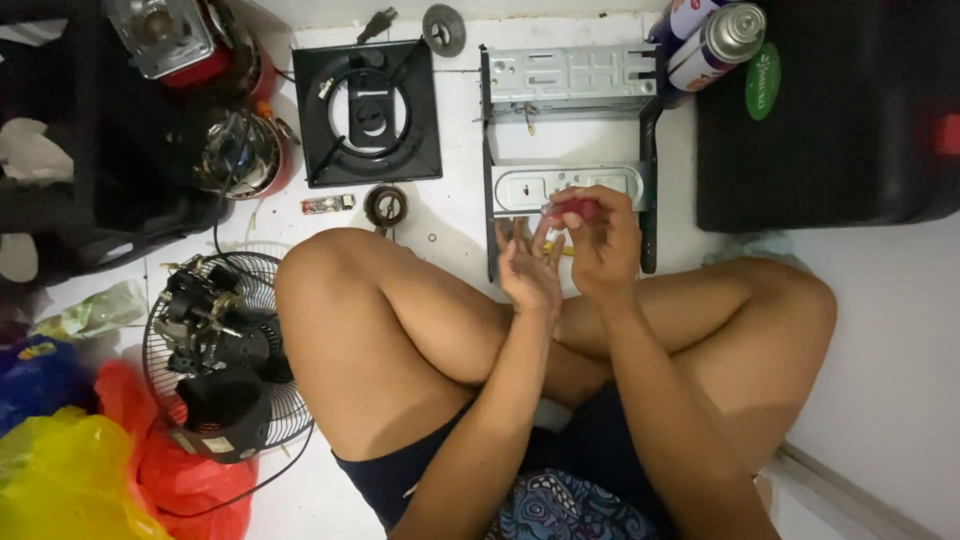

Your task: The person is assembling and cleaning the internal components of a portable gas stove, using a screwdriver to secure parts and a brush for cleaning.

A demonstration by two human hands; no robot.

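I sit cross-legged on a white tiled floor. My right hand [603,240] is closed around a small tool with a red handle [572,209], held above my crossed legs. My left hand [527,268] is beside it with its fingers apart, the fingertips close to the tool's tip; whether it holds a small part I cannot tell. Just beyond both hands lies a grey sheet-metal frame [568,78] with a black rail [648,190] on its right side.
A black square burner plate [366,112] and a round metal ring [385,204] lie at the far left of the frame. A dismantled fan guard with motor [218,350] and coloured plastic bags [70,460] are at left. Spray cans [712,42] and a black case [830,120] are at upper right.
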